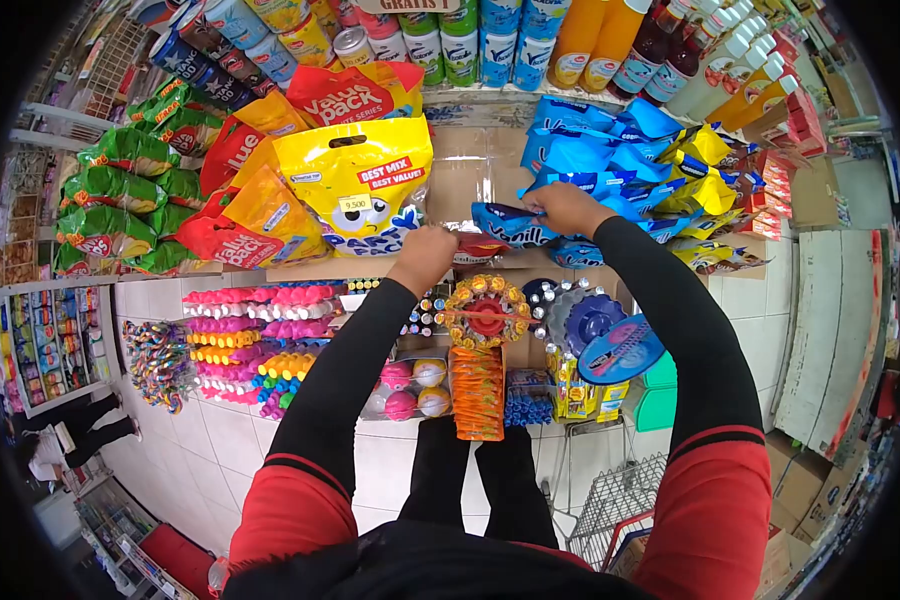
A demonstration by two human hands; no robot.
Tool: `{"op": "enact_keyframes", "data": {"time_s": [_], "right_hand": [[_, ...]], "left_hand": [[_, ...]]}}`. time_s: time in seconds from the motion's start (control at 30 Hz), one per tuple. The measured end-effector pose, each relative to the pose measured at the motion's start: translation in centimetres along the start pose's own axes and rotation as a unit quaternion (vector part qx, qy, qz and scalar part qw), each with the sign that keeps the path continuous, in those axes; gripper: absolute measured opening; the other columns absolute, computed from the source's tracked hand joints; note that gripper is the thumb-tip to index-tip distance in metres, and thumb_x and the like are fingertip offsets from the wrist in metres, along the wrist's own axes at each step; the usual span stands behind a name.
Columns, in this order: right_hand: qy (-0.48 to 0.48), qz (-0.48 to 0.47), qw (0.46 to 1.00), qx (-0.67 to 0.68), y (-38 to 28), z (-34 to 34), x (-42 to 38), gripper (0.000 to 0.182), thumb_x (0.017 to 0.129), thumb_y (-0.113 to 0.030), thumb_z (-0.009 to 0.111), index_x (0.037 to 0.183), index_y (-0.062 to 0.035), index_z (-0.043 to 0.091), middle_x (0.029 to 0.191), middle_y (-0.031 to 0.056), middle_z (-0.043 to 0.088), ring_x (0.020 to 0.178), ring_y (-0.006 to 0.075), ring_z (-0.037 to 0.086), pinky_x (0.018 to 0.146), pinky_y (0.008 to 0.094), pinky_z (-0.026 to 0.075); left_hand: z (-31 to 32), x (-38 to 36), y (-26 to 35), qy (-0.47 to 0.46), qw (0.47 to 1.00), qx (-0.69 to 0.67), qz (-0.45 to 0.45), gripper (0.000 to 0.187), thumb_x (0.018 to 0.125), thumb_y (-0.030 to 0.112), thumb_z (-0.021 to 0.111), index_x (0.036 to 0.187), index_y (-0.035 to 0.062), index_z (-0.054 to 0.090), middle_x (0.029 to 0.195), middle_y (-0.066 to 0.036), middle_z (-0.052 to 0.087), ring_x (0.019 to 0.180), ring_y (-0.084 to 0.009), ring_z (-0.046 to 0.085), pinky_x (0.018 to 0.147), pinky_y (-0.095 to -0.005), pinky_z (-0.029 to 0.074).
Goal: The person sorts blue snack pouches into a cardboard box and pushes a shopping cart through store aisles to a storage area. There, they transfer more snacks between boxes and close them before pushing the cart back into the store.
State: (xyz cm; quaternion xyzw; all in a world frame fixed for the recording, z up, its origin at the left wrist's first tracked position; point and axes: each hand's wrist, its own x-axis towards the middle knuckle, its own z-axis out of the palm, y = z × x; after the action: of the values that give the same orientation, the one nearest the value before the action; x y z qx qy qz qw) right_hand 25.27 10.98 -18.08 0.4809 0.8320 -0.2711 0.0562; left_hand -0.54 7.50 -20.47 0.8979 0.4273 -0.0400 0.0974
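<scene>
Green bags [107, 232]: left of the shelf, lying in overlapping stacks, presumably so that each steadies the next; brand too small to confirm.
Red bags [238, 228]: upper left of centre, leaning back with fronts outward, probably for display; "Value Pack" legible.
Yellow bag [350, 165]: beside the red bags, propped upright with its handle slot at the top; "BEST MIX", "BEST VALUE!" and a "9.500" price sticker legible; the large lower wording appears to read "Party Pack".
Left hand [425, 257]: centre of the frame, at the front edge of the shelf; fingers together, clamped on the left end of the red packet, seemingly to keep it level.
Red packet [478, 250]: centre, just below the vanilla pouch; lettering partly covered, full name not determined.
Vanilla pouch [508, 226]: right of centre, lying lengthwise between the hands, label facing up; "Vanilla" legible.
Right hand [568, 208]: right of centre; fingers closed on the right end of the vanilla pouch, a hold that likely leaves the label uncovered.
Blue pouches [610, 160]: upper right of centre, overlapping in rows beyond the right hand, apparently grouped by colour; small print unreadable.
Yellow pouches [708, 196]: right of the blue pouches, laid in similar overlapping fashion; wording not readable.
Sign [395, 5]: top edge of the frame, cut off; "GRATIS 1" legible.
</scene>
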Motion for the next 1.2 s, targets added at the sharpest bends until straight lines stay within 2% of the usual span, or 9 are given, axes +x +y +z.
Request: {"op": "enact_keyframes", "data": {"time_s": [0.07,0.23,0.3,0.5,0.7,0.77,0.83,0.97,1.2], "right_hand": [[-0.040,0.003,0.999,-0.012,-0.3,0.5,0.2,0.025,0.069,-0.016,0.068,0.090,-0.0096,0.057,0.085,0.0138,0.061,0.084,0.0332,0.058,0.069,0.0431,0.046],[-0.058,0.025,0.997,-0.044,-1.5,1.7,0.4,0.029,0.070,-0.012,0.063,0.098,-0.0115,0.058,0.091,0.0145,0.061,0.087,0.0325,0.059,0.072,0.0418,0.048],[-0.056,0.023,0.996,-0.064,-2.0,1.4,0.5,0.031,0.070,-0.010,0.061,0.101,-0.0122,0.059,0.093,0.0146,0.060,0.088,0.0323,0.059,0.073,0.0413,0.048],[-0.097,0.038,0.989,-0.105,-3.5,0.6,-0.1,0.029,0.075,-0.006,0.050,0.102,-0.0115,0.060,0.094,0.0164,0.060,0.089,0.0310,0.060,0.073,0.0415,0.048],[-0.030,0.060,0.991,-0.112,-3.8,-0.6,-0.3,0.026,0.078,-0.006,0.046,0.099,-0.0104,0.061,0.085,0.0179,0.061,0.087,0.0318,0.060,0.070,0.0408,0.049],[0.092,0.056,0.988,-0.111,-4.4,-3.2,-1.0,0.031,0.073,-0.002,0.050,0.100,-0.0103,0.060,0.080,0.0144,0.061,0.077,0.0326,0.060,0.064,0.0423,0.049],[0.127,-0.002,0.987,-0.102,-4.8,-6.8,-2.6,0.031,0.071,-0.001,0.050,0.099,-0.0096,0.062,0.083,0.0129,0.062,0.082,0.0317,0.059,0.068,0.0421,0.047],[0.127,-0.042,0.986,-0.099,-7.7,-13.6,-7.1,0.030,0.069,0.004,0.050,0.090,-0.0096,0.066,0.083,0.0112,0.062,0.082,0.0295,0.056,0.073,0.0386,0.045],[0.185,-0.125,0.965,-0.137,-8.0,-16.1,-9.3,0.029,0.058,0.009,0.049,0.081,-0.0019,0.065,0.079,0.0135,0.062,0.074,0.0307,0.059,0.066,0.0377,0.046]], "left_hand": [[0.0,0.1,-0.2,0.014,1.000,0.004,0.018,0.016,0.075,0.006,0.049,0.086,0.0058,0.060,0.070,-0.014,0.061,0.065,-0.0289,0.062,0.053,-0.0386,0.049],[0.6,0.6,0.2,0.035,0.999,-0.010,0.008,0.016,0.074,0.005,0.050,0.089,0.0034,0.058,0.074,-0.013,0.061,0.067,-0.0285,0.062,0.056,-0.0383,0.050],[0.9,0.8,0.2,0.092,0.995,-0.015,0.031,0.014,0.074,0.005,0.051,0.085,0.0021,0.057,0.077,-0.014,0.062,0.069,-0.0286,0.062,0.058,-0.0376,0.050],[0.4,0.8,0.3,0.039,0.999,-0.031,-0.001,0.011,0.074,0.004,0.051,0.082,0.0021,0.057,0.079,-0.014,0.062,0.069,-0.0290,0.063,0.059,-0.0371,0.050],[-0.7,-0.1,-0.4,0.039,0.996,-0.053,-0.053,0.014,0.072,0.004,0.052,0.084,0.0030,0.058,0.073,-0.015,0.062,0.069,-0.0310,0.062,0.058,-0.0397,0.049],[-1.0,-0.5,-0.8,0.041,0.995,-0.057,-0.067,0.011,0.072,0.004,0.052,0.081,0.0028,0.059,0.073,-0.015,0.062,0.069,-0.0300,0.062,0.060,-0.0391,0.050],[-0.8,-0.9,-1.2,0.045,0.994,-0.063,-0.083,0.009,0.072,0.004,0.052,0.077,0.0026,0.060,0.072,-0.015,0.062,0.069,-0.0290,0.062,0.061,-0.0385,0.050],[-0.9,-1.2,-2.0,0.073,0.988,-0.106,-0.083,0.010,0.072,0.004,0.053,0.077,0.0040,0.060,0.070,-0.016,0.061,0.068,-0.0312,0.061,0.061,-0.0400,0.049],[-1.4,-0.4,-3.1,0.075,0.989,-0.093,-0.089,0.012,0.071,0.006,0.054,0.080,0.0059,0.063,0.067,-0.016,0.060,0.066,-0.0321,0.061,0.059,-0.0415,0.048]]}}
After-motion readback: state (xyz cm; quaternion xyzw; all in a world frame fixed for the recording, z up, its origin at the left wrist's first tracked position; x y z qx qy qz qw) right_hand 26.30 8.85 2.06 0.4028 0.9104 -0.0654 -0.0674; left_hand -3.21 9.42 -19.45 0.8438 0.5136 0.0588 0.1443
